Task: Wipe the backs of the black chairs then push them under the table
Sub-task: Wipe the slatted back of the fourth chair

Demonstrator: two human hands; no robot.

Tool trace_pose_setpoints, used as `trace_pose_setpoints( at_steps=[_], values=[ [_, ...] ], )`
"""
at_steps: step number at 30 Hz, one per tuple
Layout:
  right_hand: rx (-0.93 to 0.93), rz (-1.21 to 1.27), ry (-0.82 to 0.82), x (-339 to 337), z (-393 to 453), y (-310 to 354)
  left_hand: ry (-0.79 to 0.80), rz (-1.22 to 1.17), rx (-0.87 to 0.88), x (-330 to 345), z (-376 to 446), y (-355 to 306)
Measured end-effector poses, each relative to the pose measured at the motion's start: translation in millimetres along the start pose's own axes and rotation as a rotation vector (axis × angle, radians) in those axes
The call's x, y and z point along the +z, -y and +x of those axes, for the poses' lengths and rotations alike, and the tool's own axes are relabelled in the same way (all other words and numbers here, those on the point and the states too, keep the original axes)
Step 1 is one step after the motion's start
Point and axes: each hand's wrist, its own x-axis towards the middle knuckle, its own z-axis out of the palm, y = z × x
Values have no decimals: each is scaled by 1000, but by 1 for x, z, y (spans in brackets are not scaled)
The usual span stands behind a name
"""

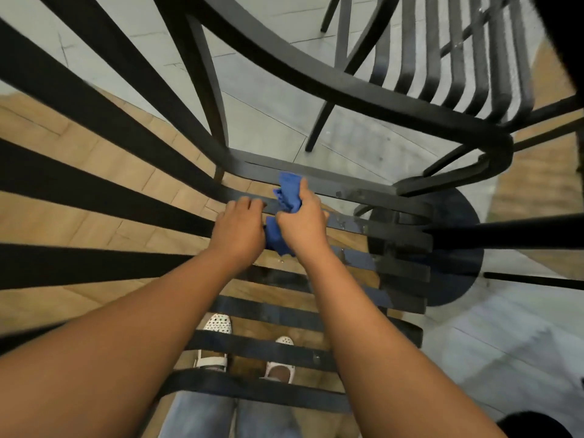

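- The slatted chair back (284, 346) lies nearest the camera and fills the lower and middle frame; its black slats run left to right, stacked from the bottom edge up to mid-frame, with wet streaks toward their right ends.
- A second black chair (448, 74) stands at the upper right, well apart from the hands, its seat slats running toward the top of the frame.
- A round dark base (455, 279) sits on the floor at the right, seen through the slats; whether it belongs to the bench I cannot tell.
- The right hand (303, 222) has its grip clamped on the blue cloth (289, 194), bunched against an upper slat at centre frame.
- The left hand (241, 226) lies just beside it, fingers curled over the same slat, likely steadying the chair.
- The slat's long axis runs sideways from the grip, so the next stroke should slide the cloth rightward along it; the right hand is the nearer one.
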Motion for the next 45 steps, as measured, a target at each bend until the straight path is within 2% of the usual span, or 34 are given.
trace_pose_setpoints(
  at_steps=[2, 4, 6, 10, 12, 16, 19, 22, 25, 29, 32, 35, 37, 38, 41, 43, 45],
  values=[
    [-24, -54, 76, 3, 7, 3, -17, -51, 12, 2, 9, 5],
    [-44, -251, 121, 4, 13, 2, -47, -81, 4, 2, 16, 10],
    [-83, -437, 76, 9, 18, -5, -85, -117, -14, 4, 23, 17],
    [-177, -645, 72, 32, 26, -28, -126, -263, 8, 3, 36, 25],
    [-194, -745, 18, 47, 36, -31, -173, -305, 35, 5, 42, 28],
    [-217, -778, -32, 74, 54, -11, -346, -361, 85, 10, 53, 37],
    [-354, -810, -37, 75, 63, -10, -382, -387, 66, 16, 57, 36],
    [-388, -832, -87, 65, 67, -20, -373, -416, 110, 24, 57, 30],
    [-318, -809, -194, 45, 69, -37, -293, -422, 132, 34, 57, 20],
    [-217, -810, -364, -7, 70, -74, -214, -261, 102, 43, 57, 12],
    [-102, -837, -421, -41, 69, -92, -185, -193, 91, 39, 58, 8],
    [108, -781, -521, -38, 69, -85, -153, -168, 90, 37, 60, 4],
    [160, -752, -541, -19, 70, -70, -118, -158, 78, 39, 61, 0],
    [113, -741, -499, -8, 71, -62, -112, -151, 78, 41, 63, -1],
    [-183, -704, -332, 18, 74, -46, -101, -105, 78, 47, 66, 0],
    [-315, -704, -315, 17, 77, -49, -84, -65, 72, 51, 69, 2],
    [-343, -713, -353, 4, 78, -62, -62, -24, 86, 54, 71, 4]
  ],
)
